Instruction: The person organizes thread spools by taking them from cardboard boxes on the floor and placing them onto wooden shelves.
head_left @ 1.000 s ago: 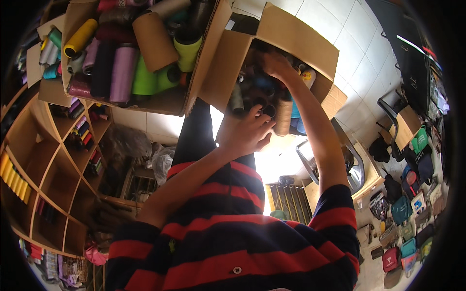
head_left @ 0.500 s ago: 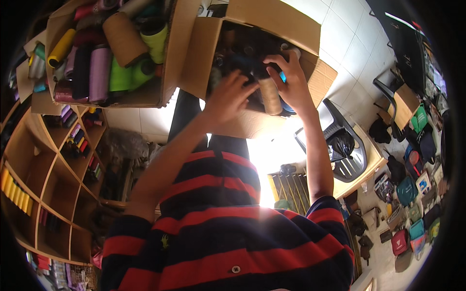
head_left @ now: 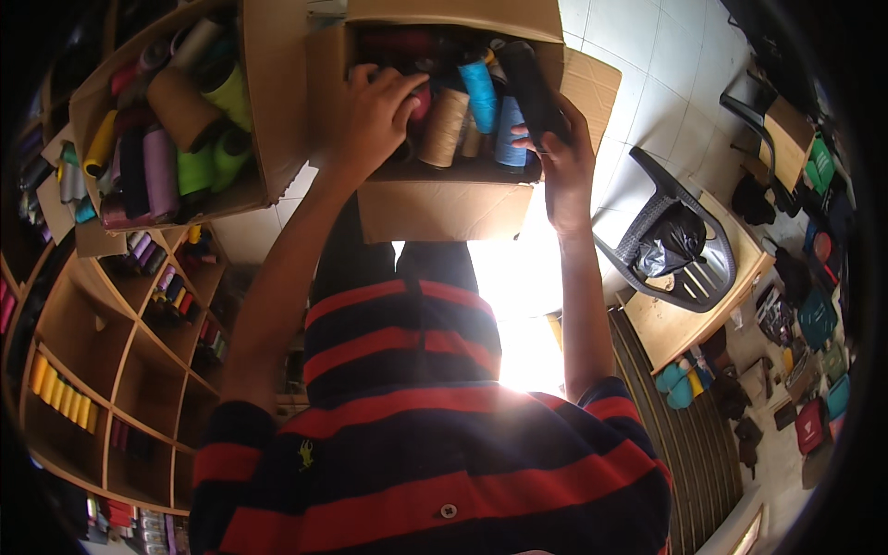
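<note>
A cardboard box (head_left: 444,211) in front of me holds thread spools. My right hand (head_left: 564,166) grips a black thread spool (head_left: 529,88), tilted over the box's right side. At the left of the box, my left hand (head_left: 377,118) has its fingers curled about a dark pink thread spool (head_left: 421,104), which is partly hidden by them. Between the hands lie a beige thread spool (head_left: 444,129), a bright blue thread spool (head_left: 478,96) and a paler blue thread spool (head_left: 511,135). Darker spools sit deeper in shadow.
Left of it stands another cardboard box (head_left: 276,102) full of colourful spools. Wooden shelves (head_left: 97,338) with thread spools rise at lower left. On the right are a dark plastic chair (head_left: 638,264) holding a black bag, and bags on the floor, including a red one (head_left: 809,425).
My right hand has taken hold of the black spool and lifted it to the right. My left hand has moved left within the box, uncovering the beige and blue spools.
</note>
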A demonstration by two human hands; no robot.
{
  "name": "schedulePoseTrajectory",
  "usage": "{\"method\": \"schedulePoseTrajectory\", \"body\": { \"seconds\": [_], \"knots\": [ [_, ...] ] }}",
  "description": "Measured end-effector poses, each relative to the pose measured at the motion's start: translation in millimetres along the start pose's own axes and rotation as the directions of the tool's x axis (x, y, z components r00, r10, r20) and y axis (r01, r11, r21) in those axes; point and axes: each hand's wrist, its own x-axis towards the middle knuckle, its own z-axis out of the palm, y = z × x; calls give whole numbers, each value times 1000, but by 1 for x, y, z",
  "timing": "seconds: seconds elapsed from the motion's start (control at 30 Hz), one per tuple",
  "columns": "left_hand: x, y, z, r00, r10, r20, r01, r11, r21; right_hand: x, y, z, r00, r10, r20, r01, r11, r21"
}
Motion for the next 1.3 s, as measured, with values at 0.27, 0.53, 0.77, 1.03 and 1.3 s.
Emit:
{"method": "schedulePoseTrajectory", "body": {
  "seconds": [0.27,0.53,0.77,1.03,1.3],
  "knots": [
    [2,50,14,1000,20,6,-21,976,216,-43,-6,-30,975,68,213,-194,732,653],
    [-4,46,28,964,-132,231,62,956,288,-83,-4,-60,996,36,86,-78,833,548],
    [11,24,6,989,-24,147,-26,943,333,-118,-23,-98,996,-66,-54,85,763,641],
    [-12,61,41,954,-57,296,-113,842,527,-149,-56,-122,971,-146,-189,235,726,646],
    [12,38,38,944,-92,316,-128,781,611,-213,-104,-169,857,-256,-448,489,679,548]
  ]
}}
